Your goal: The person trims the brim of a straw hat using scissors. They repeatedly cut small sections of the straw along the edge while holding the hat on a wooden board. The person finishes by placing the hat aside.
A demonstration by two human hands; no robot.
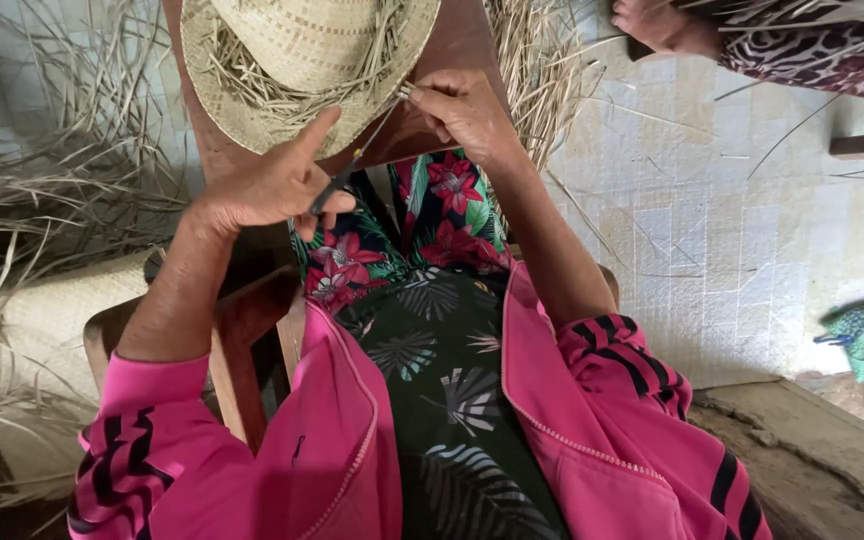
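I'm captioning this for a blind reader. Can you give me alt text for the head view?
The left hand holds scissors to a straw strand that the right hand pinches at the brim of a woven straw hat on a wooden board, loose straw around.

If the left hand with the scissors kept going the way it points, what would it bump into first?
Probably the rim of the straw hat, where loose strands stick out. The left hand aims its scissors there; depth is hard to judge.

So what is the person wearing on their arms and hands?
Both hands are bare: no gloves or rings show on the left hand or the right hand. The forearms are bare too. Bright pink sleeves with black stripes are pushed up near the elbows, part of an open pink jacket edged with pale stitching.
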